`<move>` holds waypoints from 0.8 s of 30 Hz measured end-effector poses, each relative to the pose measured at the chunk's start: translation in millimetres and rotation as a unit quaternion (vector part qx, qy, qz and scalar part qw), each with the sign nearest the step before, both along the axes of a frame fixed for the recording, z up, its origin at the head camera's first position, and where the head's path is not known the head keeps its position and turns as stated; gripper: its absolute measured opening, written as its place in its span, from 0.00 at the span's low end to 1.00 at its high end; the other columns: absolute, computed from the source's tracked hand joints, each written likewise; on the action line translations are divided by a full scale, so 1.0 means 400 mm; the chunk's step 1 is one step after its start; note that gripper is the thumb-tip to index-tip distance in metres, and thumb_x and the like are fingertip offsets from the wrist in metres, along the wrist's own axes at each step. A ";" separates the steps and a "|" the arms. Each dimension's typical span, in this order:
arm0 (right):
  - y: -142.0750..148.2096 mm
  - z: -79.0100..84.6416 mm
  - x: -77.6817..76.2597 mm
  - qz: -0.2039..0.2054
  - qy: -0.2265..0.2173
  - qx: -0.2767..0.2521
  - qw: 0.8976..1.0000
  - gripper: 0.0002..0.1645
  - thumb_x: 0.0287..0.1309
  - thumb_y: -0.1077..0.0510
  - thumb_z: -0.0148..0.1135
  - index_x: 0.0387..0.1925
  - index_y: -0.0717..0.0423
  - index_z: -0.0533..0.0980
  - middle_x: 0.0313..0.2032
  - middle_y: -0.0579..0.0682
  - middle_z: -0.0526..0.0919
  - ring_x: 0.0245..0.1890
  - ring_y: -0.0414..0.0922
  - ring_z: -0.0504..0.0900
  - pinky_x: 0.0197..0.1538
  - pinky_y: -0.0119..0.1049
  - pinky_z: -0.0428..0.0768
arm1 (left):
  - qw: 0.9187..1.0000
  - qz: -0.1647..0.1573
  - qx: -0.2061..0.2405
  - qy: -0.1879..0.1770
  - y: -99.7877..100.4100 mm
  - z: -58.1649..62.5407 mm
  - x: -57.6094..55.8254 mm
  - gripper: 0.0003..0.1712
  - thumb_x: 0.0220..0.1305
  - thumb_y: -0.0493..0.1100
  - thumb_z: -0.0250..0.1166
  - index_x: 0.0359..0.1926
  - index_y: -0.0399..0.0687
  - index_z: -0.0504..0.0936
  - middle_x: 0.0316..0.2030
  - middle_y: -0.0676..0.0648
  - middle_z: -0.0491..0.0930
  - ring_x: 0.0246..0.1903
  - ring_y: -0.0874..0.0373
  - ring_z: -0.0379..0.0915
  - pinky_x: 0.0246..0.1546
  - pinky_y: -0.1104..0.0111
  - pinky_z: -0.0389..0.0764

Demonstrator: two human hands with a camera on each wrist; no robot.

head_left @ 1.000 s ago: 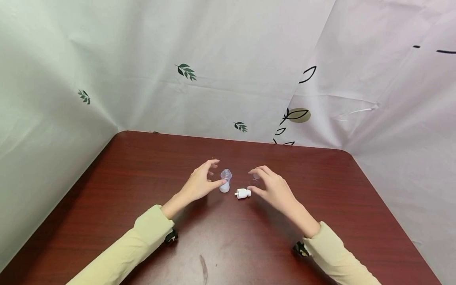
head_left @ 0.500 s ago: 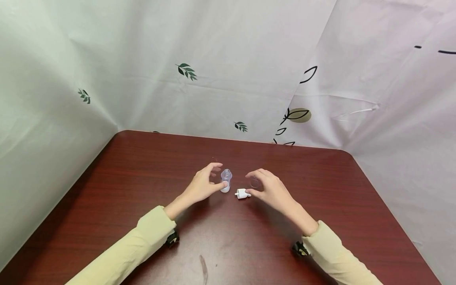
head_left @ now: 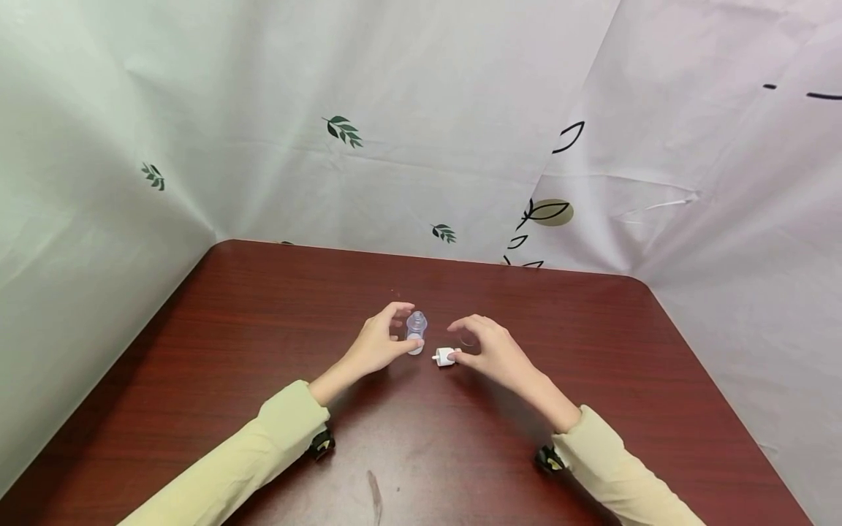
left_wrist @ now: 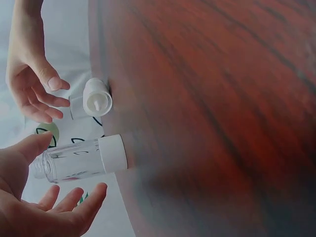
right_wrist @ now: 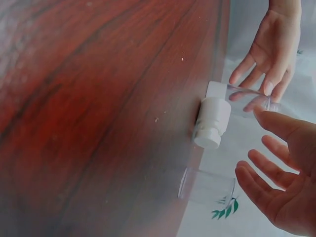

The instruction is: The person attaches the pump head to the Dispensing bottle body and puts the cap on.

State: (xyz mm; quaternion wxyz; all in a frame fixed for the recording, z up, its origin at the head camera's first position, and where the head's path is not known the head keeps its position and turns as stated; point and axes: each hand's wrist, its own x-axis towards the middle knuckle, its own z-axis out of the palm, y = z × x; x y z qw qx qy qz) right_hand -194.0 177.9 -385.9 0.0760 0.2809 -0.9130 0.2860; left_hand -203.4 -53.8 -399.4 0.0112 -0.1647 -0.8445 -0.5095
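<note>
A small clear bottle point(head_left: 416, 326) with a white base and a threaded neck stands upright on the table. My left hand point(head_left: 375, 343) curves around it with the fingers spread; the left wrist view shows gaps between the fingers and the bottle point(left_wrist: 79, 160). Right of the bottle lies a white pump top point(head_left: 444, 356) on its side, its narrow tip towards the bottle. My right hand point(head_left: 498, 353) hovers over and beside it, thumb and fingers apart, holding nothing. A clear cylindrical cap point(right_wrist: 206, 185) stands beyond the pump top, near the right fingers, partly hidden in the head view.
The dark red wooden table point(head_left: 296, 292) reaches to a pale curtain point(head_left: 395, 175) with leaf prints at the back and sides. A smear point(head_left: 375, 493) marks the near part of the tabletop. Black straps with devices sit at both wrists.
Both hands have moved slightly inward. The left thumb has come lower across the bottle, and the right hand has shifted left over the pump top. The objects stay where they were.
</note>
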 end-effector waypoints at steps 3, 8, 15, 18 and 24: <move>-0.002 -0.001 0.000 0.003 -0.006 -0.003 1.000 0.22 0.48 0.57 0.74 0.47 0.55 0.79 0.44 0.53 0.83 0.41 0.50 0.82 0.45 0.43 0.81 | 1.000 -0.002 0.002 -0.001 0.003 -0.003 -0.001 0.34 0.53 0.37 0.72 0.61 0.38 0.70 0.57 0.39 0.76 0.52 0.44 0.77 0.49 0.56 0.82; -0.003 0.000 -0.002 0.006 -0.001 -0.002 1.000 0.22 0.48 0.57 0.74 0.47 0.54 0.78 0.43 0.53 0.83 0.39 0.50 0.82 0.43 0.41 0.81 | 1.000 -0.003 0.010 -0.006 0.008 -0.004 0.000 0.34 0.52 0.37 0.72 0.60 0.38 0.70 0.56 0.39 0.76 0.51 0.44 0.78 0.49 0.56 0.82; -0.007 -0.001 -0.002 0.015 -0.012 -0.002 1.000 0.24 0.46 0.58 0.75 0.47 0.54 0.78 0.44 0.53 0.83 0.41 0.50 0.82 0.46 0.44 0.82 | 1.000 -0.003 0.012 0.000 0.011 -0.005 -0.003 0.32 0.53 0.37 0.72 0.59 0.38 0.71 0.55 0.39 0.77 0.49 0.44 0.79 0.50 0.56 0.81; -0.007 -0.002 -0.002 0.024 -0.023 0.002 0.999 0.24 0.46 0.58 0.75 0.47 0.56 0.78 0.44 0.54 0.82 0.43 0.52 0.82 0.48 0.47 0.82 | 1.000 -0.003 0.017 0.001 0.012 -0.008 -0.005 0.32 0.53 0.36 0.72 0.59 0.38 0.71 0.55 0.39 0.77 0.49 0.44 0.79 0.50 0.56 0.82; -0.009 0.000 -0.005 0.031 -0.033 0.024 0.999 0.25 0.46 0.58 0.75 0.47 0.57 0.78 0.45 0.54 0.82 0.45 0.52 0.81 0.50 0.47 0.81 | 1.000 -0.008 0.023 -0.005 0.013 -0.009 -0.008 0.31 0.53 0.35 0.71 0.58 0.37 0.71 0.55 0.38 0.77 0.49 0.44 0.79 0.49 0.59 0.82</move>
